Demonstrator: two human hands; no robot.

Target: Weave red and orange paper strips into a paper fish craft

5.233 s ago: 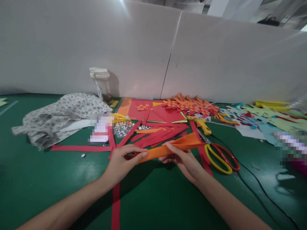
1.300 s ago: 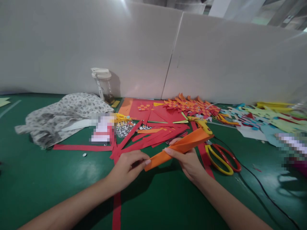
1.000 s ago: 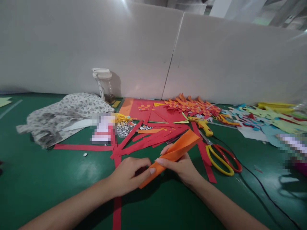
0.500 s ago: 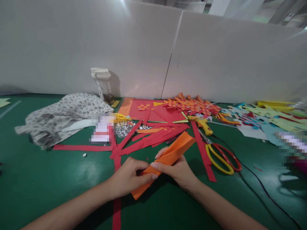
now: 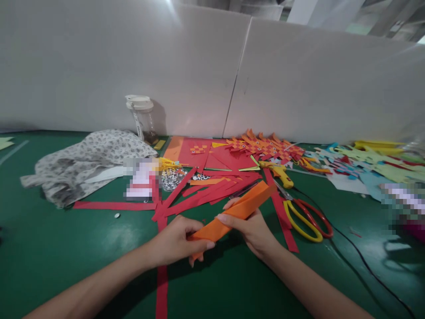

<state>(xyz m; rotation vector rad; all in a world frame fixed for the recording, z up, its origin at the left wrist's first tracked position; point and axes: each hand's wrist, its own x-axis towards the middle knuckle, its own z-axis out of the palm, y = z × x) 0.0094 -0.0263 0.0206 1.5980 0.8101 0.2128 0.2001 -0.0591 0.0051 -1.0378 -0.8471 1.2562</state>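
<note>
Take the scissors [image 5: 303, 220], lying on the tabletop [image 5: 212, 294], as the landmark; sides are as seen by the wearer.

Nearest the wearer, and well to the left of the scissors, the left hand [image 5: 174, 243] grips the near end of the folded orange strip [image 5: 250, 204]. Its thumb [image 5: 203, 245] lies over the strip, with other fingers beneath. That end is partly covered by the hand, so its exact edge cannot be made out.

The right hand [image 5: 257, 228], just left of the scissors and the nearer of the two hands to them, pinches the strip around its middle, thumb on the upper face.

The strip is held above the tabletop, to the left of the scissors. Its long axis runs obliquely, from the near left up to the far right, passing through both grips. The far end is free; it projects beyond the right fingers and points away from the wearer, roughly toward the yellow glue gun [image 5: 281, 176] just beyond the scissors.

Farther out, to the left of the scissors, lie loose red strips [image 5: 212, 191]. Beyond the scissors and glue gun, woven red-and-orange pieces [image 5: 265, 148] are heaped near the wall [image 5: 299, 88].
</note>
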